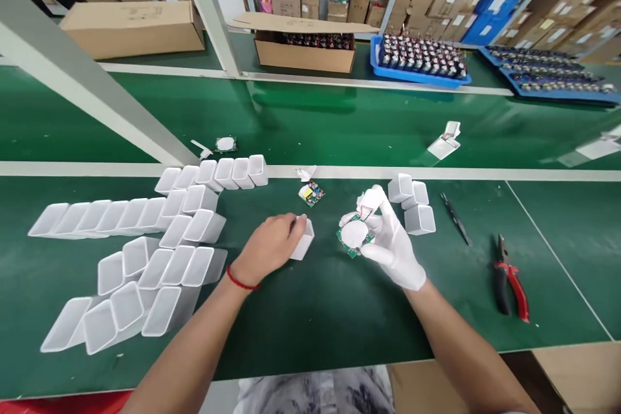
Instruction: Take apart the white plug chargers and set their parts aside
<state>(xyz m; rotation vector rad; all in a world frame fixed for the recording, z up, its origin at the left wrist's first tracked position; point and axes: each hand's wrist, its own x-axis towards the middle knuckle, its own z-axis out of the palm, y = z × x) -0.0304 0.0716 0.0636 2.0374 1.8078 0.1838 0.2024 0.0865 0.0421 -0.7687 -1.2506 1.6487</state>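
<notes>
My bare left hand (272, 242), with a red cord at its wrist, is closed round a white plastic case (303, 240) on the green bench. My right hand (391, 239) wears a white glove and grips a green circuit board (353, 235) carrying a round white disc. A small white plastic part (370, 199), joined to the board by wires, sits between the upper fingers of that hand. Beyond the two hands lies another circuit board (311, 193) with a yellow component, and a white plug piece (305, 173) beside it.
Rows of white cases (189, 226) cover the left of the bench; several more cases (419, 218) stand right of my glove. Tweezers (456, 218) and red-and-black pliers (509, 278) lie farther right. A shelf behind holds a blue tray (421, 81) and an open carton (305, 55).
</notes>
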